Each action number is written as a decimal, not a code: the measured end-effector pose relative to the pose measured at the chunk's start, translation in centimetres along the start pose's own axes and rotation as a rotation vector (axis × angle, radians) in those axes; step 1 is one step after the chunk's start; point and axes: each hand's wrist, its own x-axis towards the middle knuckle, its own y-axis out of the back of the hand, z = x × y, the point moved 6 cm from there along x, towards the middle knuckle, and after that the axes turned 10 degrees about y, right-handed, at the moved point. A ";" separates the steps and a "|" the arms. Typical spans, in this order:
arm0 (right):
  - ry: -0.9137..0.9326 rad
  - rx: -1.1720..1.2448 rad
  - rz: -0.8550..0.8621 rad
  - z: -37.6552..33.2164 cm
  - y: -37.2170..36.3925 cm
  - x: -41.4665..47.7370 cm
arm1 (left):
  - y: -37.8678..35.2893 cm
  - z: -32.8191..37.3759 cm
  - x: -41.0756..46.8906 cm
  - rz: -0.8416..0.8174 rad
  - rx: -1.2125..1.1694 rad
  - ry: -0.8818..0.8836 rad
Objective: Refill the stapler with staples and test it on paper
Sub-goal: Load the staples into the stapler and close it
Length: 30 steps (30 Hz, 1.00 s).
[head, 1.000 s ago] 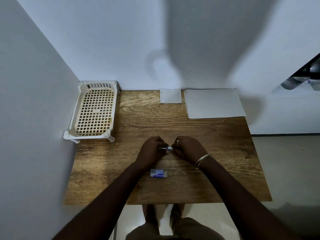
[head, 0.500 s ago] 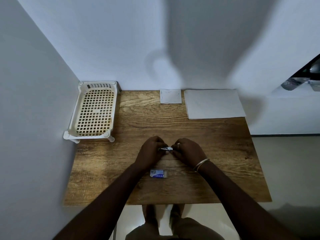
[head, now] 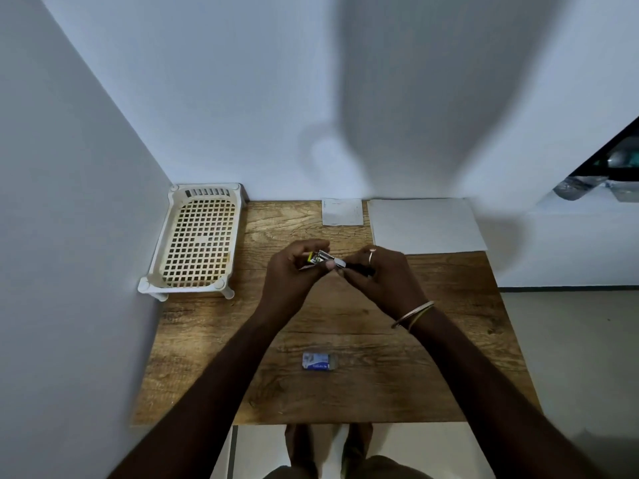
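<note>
A small metal stapler (head: 321,260) with a yellow-edged end is held above the middle of the wooden table (head: 449,357). My left hand (head: 292,273) grips its left part. My right hand (head: 383,274) holds its dark right end, where a silver piece juts out between the hands. A small blue staple box (head: 320,361) lies on the table nearer to me, below both hands. White paper sheets (head: 427,224) lie at the table's far right corner.
A cream plastic basket tray (head: 197,236) stands at the far left against the wall. A small white square card (head: 342,211) lies at the far edge beside the sheets. Walls close the left and far sides; my feet show below the near edge.
Both hands have lifted the stapler up and away from the table, farther from the staple box. The stapler's parts now look spread apart between the hands.
</note>
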 end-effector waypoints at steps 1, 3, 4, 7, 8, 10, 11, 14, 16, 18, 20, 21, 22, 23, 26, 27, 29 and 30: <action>0.005 0.010 0.014 -0.8 1.0 0.7 | 0.2 1.0 0.0 -0.009 -0.087 0.000; 0.032 0.016 0.035 -2.4 2.8 1.9 | 0.3 2.9 0.0 -0.047 -0.237 -0.010; 0.053 0.008 0.045 -3.2 3.6 2.4 | 0.3 3.7 0.0 -0.075 -0.314 -0.005; 0.092 -0.014 0.095 -5.1 5.3 3.4 | 0.0 5.7 -0.1 -0.140 -0.533 0.020; 0.097 -0.017 0.131 -5.6 5.7 3.5 | 0.1 6.2 -0.1 -0.140 -0.582 0.029; 0.100 0.011 0.231 -6.2 6.6 3.4 | 0.2 7.0 -0.1 -0.118 -0.640 0.046; 0.103 0.041 0.275 -6.4 6.9 3.2 | 0.2 7.2 -0.1 -0.106 -0.654 0.052; 0.141 0.070 0.303 -6.9 7.0 2.9 | 0.5 7.8 -0.2 -0.081 -0.660 0.057; 0.170 0.057 0.269 -7.0 6.8 3.1 | 0.5 7.8 -0.3 -0.077 -0.656 0.065; 0.194 0.040 0.240 -7.1 6.7 3.2 | 0.6 7.8 -0.4 -0.073 -0.663 0.079; 0.210 0.024 0.216 -7.1 6.7 3.5 | 0.6 7.7 -0.4 -0.067 -0.667 0.086; 0.217 0.013 0.207 -7.1 6.6 3.5 | 0.7 7.7 -0.4 -0.064 -0.666 0.087; 0.224 -0.002 0.200 -7.2 6.6 3.6 | 0.7 7.8 -0.4 -0.062 -0.663 0.087; 0.229 -0.015 0.195 -7.2 6.5 3.6 | 0.7 7.8 -0.4 -0.059 -0.660 0.087; 0.236 -0.032 0.190 -7.4 6.5 3.6 | 0.8 7.8 -0.4 -0.051 -0.662 0.095; 0.238 -0.039 0.188 -7.5 6.5 3.6 | 0.8 7.8 -0.4 -0.051 -0.663 0.098; 0.250 -0.057 0.179 -7.7 6.6 3.7 | 0.8 7.9 -0.5 -0.050 -0.657 0.102; 0.261 -0.073 0.167 -7.9 6.6 3.8 | 0.8 7.9 -0.5 -0.050 -0.654 0.104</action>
